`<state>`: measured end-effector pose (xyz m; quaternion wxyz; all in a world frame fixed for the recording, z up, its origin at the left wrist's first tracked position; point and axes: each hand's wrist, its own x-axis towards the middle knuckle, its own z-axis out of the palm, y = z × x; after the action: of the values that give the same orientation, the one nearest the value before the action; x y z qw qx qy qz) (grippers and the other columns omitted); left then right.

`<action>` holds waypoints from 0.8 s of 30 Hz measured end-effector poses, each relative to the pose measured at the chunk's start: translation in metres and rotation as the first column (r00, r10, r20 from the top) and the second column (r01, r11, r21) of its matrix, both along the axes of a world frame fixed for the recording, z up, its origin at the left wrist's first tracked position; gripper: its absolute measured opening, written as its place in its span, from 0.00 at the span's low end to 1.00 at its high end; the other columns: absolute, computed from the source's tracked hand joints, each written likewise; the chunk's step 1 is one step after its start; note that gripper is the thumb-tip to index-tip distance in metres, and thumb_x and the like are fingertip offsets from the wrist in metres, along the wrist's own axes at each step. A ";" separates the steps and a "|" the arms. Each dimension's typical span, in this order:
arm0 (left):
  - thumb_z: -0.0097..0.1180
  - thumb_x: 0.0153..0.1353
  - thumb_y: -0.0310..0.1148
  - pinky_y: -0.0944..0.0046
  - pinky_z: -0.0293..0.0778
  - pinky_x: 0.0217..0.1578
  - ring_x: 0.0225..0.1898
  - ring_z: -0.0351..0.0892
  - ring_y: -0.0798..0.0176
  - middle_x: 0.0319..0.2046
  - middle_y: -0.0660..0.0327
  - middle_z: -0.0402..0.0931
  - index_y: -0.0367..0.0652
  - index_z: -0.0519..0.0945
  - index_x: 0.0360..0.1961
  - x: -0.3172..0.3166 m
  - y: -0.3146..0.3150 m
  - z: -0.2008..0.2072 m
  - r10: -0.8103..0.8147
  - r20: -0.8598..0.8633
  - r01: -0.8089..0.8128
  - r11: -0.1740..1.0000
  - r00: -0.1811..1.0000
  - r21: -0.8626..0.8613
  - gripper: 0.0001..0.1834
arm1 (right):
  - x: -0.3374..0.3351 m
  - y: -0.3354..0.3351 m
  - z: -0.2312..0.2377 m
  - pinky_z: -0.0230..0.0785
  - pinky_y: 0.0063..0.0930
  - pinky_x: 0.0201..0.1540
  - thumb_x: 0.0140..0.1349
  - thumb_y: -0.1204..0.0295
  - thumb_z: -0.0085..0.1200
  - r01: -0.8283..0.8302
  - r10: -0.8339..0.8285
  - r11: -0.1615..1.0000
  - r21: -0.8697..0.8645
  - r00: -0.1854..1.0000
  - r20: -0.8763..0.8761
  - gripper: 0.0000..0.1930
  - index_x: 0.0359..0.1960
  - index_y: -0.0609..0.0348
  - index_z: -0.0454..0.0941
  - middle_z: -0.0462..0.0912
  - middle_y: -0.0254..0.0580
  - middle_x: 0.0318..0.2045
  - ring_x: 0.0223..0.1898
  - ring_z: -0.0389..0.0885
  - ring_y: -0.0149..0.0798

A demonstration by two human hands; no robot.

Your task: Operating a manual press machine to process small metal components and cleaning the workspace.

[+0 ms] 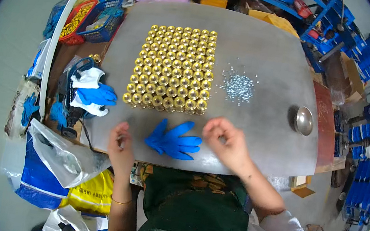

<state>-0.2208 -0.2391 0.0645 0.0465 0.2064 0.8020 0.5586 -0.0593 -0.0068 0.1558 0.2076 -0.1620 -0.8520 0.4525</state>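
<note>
My left hand (121, 147) hovers at the front left of the metal table, a little blurred, its fingers loosely bent and apart with nothing visible in them. Bare as well, my right hand (230, 146) is raised near the front middle; its fingers curl loosely, a gap shows between thumb and forefinger, and I see nothing in it. Between the two lies a blue rubber glove (173, 140), flat with its fingers spread, touched by neither hand. Behind the glove, many gold-coloured round metal parts (167, 71) stand in tight rows.
Right of the rows is a loose heap of small silvery pieces (238, 86). A metal bowl (304, 121) sits near the table's right edge. White and blue gloves (92, 91) lie at the left edge, with a red basket (71, 40) and a blue basket (103, 34) beyond.
</note>
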 end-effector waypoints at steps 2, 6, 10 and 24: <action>0.51 0.54 0.19 0.66 0.71 0.44 0.43 0.74 0.62 0.43 0.57 0.74 0.39 0.69 0.52 0.014 0.001 -0.004 -0.041 -0.001 0.041 0.993 0.999 -0.110 0.22 | -0.005 -0.029 -0.019 0.72 0.29 0.33 0.54 0.74 0.57 -0.135 0.150 0.981 -0.142 0.983 0.102 0.10 0.38 0.58 0.76 0.80 0.40 0.28 0.30 0.80 0.35; 0.54 0.48 0.16 0.65 0.72 0.42 0.41 0.75 0.54 0.40 0.54 0.75 0.38 0.70 0.45 0.024 0.010 -0.027 -0.114 -0.085 0.090 0.964 0.990 -0.248 0.21 | -0.042 -0.072 -0.071 0.73 0.34 0.35 0.53 0.70 0.59 -0.140 0.131 0.980 0.143 0.989 0.070 0.11 0.37 0.58 0.76 0.80 0.42 0.29 0.31 0.80 0.42; 0.56 0.52 0.16 0.68 0.70 0.42 0.41 0.74 0.64 0.37 0.57 0.74 0.39 0.68 0.36 0.030 0.021 -0.010 -0.082 0.066 0.081 0.997 0.994 0.019 0.13 | -0.055 -0.068 -0.083 0.73 0.41 0.35 0.56 0.65 0.56 -0.154 0.128 0.958 0.243 0.985 0.119 0.11 0.37 0.57 0.74 0.81 0.48 0.29 0.31 0.80 0.50; 0.55 0.52 0.20 0.62 0.71 0.36 0.37 0.74 0.57 0.44 0.55 0.71 0.39 0.77 0.37 0.041 0.024 0.047 -0.264 -0.470 0.163 0.956 0.843 -0.243 0.10 | -0.044 -0.070 -0.012 0.70 0.30 0.23 0.52 0.73 0.59 -0.181 0.247 0.949 0.257 0.935 -0.256 0.09 0.34 0.58 0.75 0.78 0.39 0.22 0.23 0.78 0.39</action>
<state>-0.1795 -0.2152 0.1114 -0.0795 0.4259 0.8091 0.3970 -0.1032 -0.0770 0.1438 0.2946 0.0243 -0.8722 0.3897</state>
